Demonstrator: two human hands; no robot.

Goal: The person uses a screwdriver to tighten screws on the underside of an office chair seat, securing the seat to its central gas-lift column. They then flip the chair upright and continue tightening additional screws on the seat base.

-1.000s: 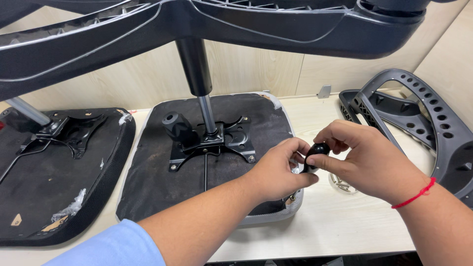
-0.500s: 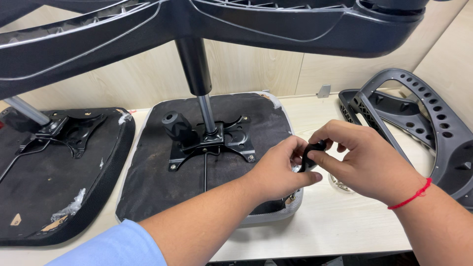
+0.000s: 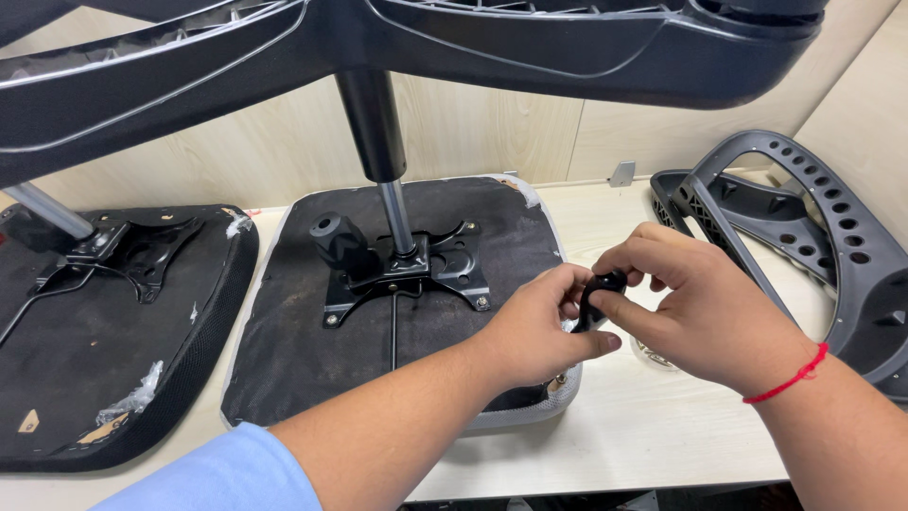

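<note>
Left hand point(image 3: 539, 326) and right hand point(image 3: 705, 308) both pinch a small black part point(image 3: 594, 295) — held at four o'clock from the seat's mounting plate point(image 3: 407, 270).

Knob point(image 3: 598, 295) between both hands: black plastic, glossy. Seat point(image 3: 312, 360) at bench middle: matt black cloth underside, rough, frayed at edges. Plate point(image 3: 407, 274) on it: black painted metal, semi-gloss; column point(image 3: 395, 216) bright smooth metal. Second seat point(image 3: 85, 360) at left edge: black cloth, torn clear film. Frames point(image 3: 813, 237) at right edge: matt grey plastic. Bench point(image 3: 653, 435): pale wood laminate, smooth.
</note>
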